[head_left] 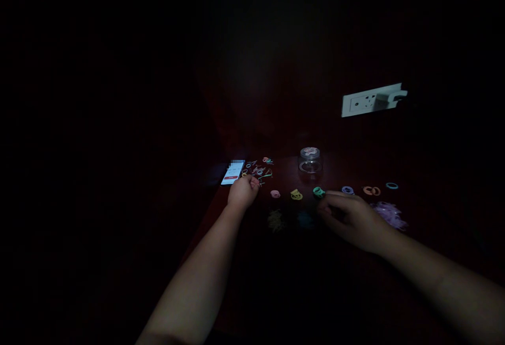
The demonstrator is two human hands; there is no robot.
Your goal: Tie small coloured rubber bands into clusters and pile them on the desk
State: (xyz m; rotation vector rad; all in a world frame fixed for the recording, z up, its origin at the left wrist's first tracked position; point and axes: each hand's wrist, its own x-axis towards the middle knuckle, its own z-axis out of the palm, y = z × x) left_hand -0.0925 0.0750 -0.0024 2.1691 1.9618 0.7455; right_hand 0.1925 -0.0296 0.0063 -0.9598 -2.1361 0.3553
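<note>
My left hand (243, 191) is closed with curled fingers beside a mixed pile of colourful hair ties (260, 171); anything inside it is hidden. My right hand (353, 217) has its fingertips drawn together just below a small group of green hair ties (318, 192). Whether it holds one cannot be made out. In a row lie pink hair ties (275, 194), yellow hair ties (296, 195), violet hair ties (347, 190), orange hair ties (371, 191) and a single teal hair tie (392, 185).
A lidded clear jar (310, 162) stands behind the row. A lit phone (233, 172) lies at the left. Nearer are a purple heap of bands (390, 215), a dim yellowish heap (275, 220) and a bluish heap (305, 219). A wall socket (371, 101) holds a plug. The surroundings are very dark.
</note>
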